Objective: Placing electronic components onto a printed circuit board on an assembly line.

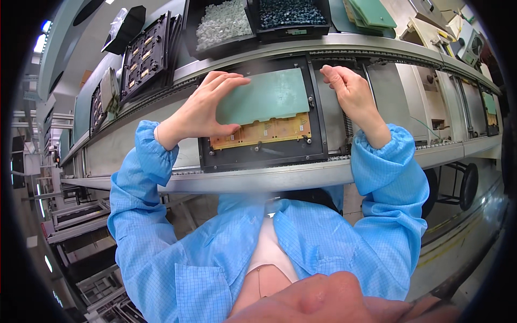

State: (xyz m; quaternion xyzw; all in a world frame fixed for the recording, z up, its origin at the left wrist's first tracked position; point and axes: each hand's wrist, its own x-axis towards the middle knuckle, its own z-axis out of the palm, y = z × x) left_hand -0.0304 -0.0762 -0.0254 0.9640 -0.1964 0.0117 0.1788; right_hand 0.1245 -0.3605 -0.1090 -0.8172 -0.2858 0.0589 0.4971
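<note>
A flat, pale green plate (266, 97) lies over the upper part of a tan circuit board panel (269, 132), whose lower strip shows. Both are within a black frame-like fixture (318, 126) with small pins and screws. My left hand (202, 102) spans the plate's left end, fingers at its far edge and thumb at its near corner beside the board. Off the fixture's right side, my right hand (350, 91) is raised with fingers curled and thumb pressed to them. Whatever may be in that pinch is hidden.
The fixture sits on a conveyor with metal rails (258, 180). Beyond it stand black bins of white parts (223, 27) and dark blue parts (291, 13). More green plates (371, 13) lie at the far right, black fixtures (142, 59) lean at the far left. A wheel (468, 185) is below right.
</note>
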